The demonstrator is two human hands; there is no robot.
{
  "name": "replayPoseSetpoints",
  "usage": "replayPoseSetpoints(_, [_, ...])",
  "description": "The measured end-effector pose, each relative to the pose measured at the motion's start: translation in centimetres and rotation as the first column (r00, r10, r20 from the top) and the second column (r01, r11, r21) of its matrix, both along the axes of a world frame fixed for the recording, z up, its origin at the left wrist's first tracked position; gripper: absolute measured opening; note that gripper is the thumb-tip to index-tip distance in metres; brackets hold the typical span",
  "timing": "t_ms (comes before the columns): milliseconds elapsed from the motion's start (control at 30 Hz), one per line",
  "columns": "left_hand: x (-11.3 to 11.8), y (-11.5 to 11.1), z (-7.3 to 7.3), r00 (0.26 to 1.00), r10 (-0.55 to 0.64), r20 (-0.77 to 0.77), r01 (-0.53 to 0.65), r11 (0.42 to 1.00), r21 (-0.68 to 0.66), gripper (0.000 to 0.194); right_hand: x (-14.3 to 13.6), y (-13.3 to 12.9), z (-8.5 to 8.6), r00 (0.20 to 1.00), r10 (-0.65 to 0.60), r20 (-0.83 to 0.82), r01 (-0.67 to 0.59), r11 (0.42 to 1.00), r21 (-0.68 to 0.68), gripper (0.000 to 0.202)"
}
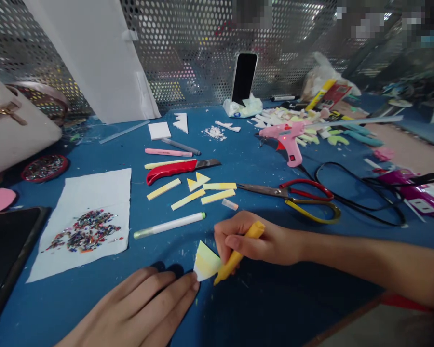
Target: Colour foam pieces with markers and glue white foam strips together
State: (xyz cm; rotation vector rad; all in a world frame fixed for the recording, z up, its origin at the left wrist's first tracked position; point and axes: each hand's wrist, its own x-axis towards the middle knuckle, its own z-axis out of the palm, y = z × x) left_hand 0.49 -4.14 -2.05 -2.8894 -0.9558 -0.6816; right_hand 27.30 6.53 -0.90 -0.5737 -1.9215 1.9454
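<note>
Head view: pale green-and-yellow cut piece point(207, 262) lies flat on the worktop point(275, 308) between the two hands, one corner pointing away from the person. Left hand point(148, 306) is open and palm down, fingertips touching the lower left edge of the piece. Right hand point(275, 243) is closed around a yellow-orange marker point(232, 262); the piece is immediately left of its fingers. Marker's long axis slants from upper right down to lower left, tip beside the piece's lower right corner; contact there cannot be confirmed. The right hand is nearer the coloured face, the left nearer the outer edge. Surroundings: white pen point(169, 225) beyond the left hand; small translucent cap point(230, 204) just beyond the right knuckles; yellow-edged strips point(217, 196) and red-handled cutter point(171, 171) farther out. Scissors point(264, 190) lie beyond the right hand, blades pointing left. No object seen lying over the piece; judged unobstructed from the right.
</note>
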Motion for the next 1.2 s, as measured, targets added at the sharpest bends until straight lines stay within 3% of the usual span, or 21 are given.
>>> replayPoseSetpoints(433, [0.09, 0.04, 0.14, 1.000, -0.006, 0.005, 0.006, 1.000, -0.027, 0.048, 0.26, 0.02, -0.06, 1.000, 0.018, -0.006, -0.018, 0.999, 0.049, 0.041])
replayPoseSetpoints(533, [0.01, 0.01, 0.14, 1.000, -0.001, -0.028, 0.000, 1.000, -0.013, 0.048, 0.27, 0.05, -0.08, 0.999, -0.038, 0.007, 0.037, 0.996, 0.077, 0.036])
replayPoseSetpoints(667, [-0.19, 0.01, 0.14, 0.999, -0.015, -0.037, 0.015, 1.000, 0.000, 0.047, 0.19, 0.05, 0.00, 1.000, 0.025, 0.017, -0.026, 0.998, 0.059, 0.043])
replayPoseSetpoints(767, [-0.20, 0.08, 0.19, 0.998, -0.018, -0.062, 0.019, 1.000, 0.001, 0.046, 0.12, 0.04, 0.08, 0.999, -0.034, 0.011, 0.033, 0.997, 0.076, 0.039])
replayPoseSetpoints(1200, [-0.14, 0.07, 0.24, 0.999, -0.028, -0.021, 0.028, 0.999, -0.021, 0.048, 0.02, 0.02, 0.30, 1.000, -0.019, -0.005, 0.019, 0.994, 0.103, 0.045])
